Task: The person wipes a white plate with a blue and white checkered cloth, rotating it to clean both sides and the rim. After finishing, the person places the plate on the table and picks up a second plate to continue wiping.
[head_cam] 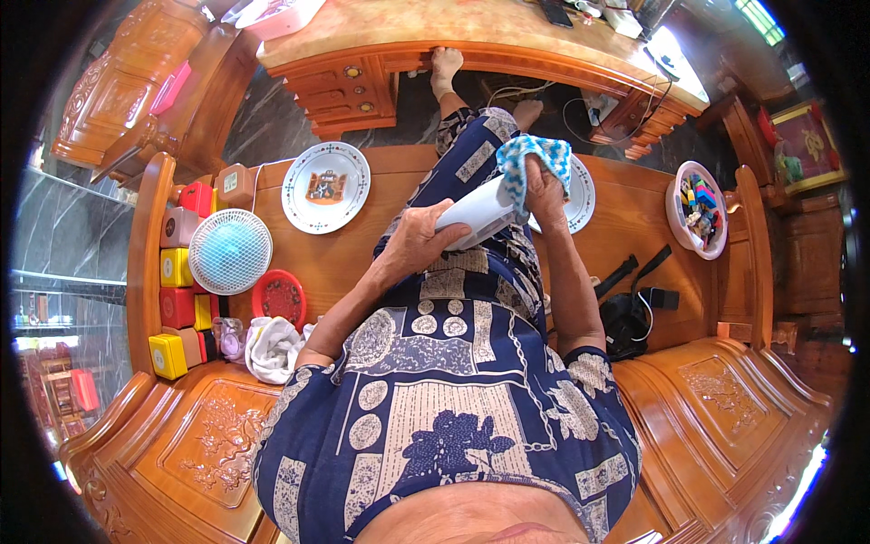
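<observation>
A white plate or shallow dish (476, 212), seen nearly edge-on, is held tilted above my lap. My left hand (427, 234) grips its lower left end, with the thumb along the near side. A blue-and-white knitted cloth (537, 146) is bunched over its upper right end. My right hand (546, 190) holds that cloth against the dish, which hides part of the rim. To the left, a white plate with a patterned rim and a picture in its middle (326, 188) lies on the wooden bench. Another patterned plate (583, 194) lies partly hidden behind my right hand.
On the bench at left stand a white mesh basket (231, 251), a red dish (279, 299), coloured boxes (175, 267) and a white cloth (270, 350). At right are a black bag (622, 326) and a pink basin of small items (718, 238). A stone-topped table (408, 30) stands ahead.
</observation>
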A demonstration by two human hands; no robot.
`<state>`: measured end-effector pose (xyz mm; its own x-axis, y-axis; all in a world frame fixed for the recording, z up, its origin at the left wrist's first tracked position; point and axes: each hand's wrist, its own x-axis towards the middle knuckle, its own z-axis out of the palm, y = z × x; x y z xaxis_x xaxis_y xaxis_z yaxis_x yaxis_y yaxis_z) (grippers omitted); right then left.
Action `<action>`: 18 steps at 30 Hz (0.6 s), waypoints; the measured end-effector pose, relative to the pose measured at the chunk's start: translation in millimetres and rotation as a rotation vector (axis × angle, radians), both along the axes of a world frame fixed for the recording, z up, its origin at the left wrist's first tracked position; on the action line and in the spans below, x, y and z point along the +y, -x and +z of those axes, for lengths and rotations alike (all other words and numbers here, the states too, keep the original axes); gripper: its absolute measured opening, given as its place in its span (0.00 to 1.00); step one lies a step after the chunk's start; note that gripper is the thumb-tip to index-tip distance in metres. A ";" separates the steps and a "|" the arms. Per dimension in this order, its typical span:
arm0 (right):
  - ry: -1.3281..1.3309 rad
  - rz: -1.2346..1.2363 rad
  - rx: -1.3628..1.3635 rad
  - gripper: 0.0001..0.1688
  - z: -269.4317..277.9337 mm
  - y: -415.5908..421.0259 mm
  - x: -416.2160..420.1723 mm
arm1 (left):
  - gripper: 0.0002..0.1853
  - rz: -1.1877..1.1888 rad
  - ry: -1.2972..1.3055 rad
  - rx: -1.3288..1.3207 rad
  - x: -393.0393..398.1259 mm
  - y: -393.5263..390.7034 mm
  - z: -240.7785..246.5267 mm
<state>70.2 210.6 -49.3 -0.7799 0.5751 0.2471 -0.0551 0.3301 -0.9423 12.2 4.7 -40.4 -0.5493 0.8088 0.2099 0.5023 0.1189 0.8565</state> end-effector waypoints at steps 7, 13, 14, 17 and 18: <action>0.379 -0.087 0.328 0.16 -99.1 17.8 48.7 | 0.12 0.007 -0.097 0.049 0.2 -2.3 -0.9; 0.529 -0.097 0.414 0.10 -134.6 18.7 45.7 | 0.12 0.025 -0.084 -0.002 -0.5 -1.4 -5.5; 0.511 -0.080 0.393 0.09 -139.0 18.0 46.7 | 0.13 0.029 -0.082 0.022 -0.9 -0.4 -4.8; 0.669 -0.078 0.423 0.08 -134.2 15.3 37.6 | 0.14 0.053 -0.096 0.055 -1.6 2.1 3.8; 0.741 -0.114 0.397 0.09 -122.5 12.5 32.5 | 0.15 0.076 -0.115 0.037 -1.6 1.5 9.1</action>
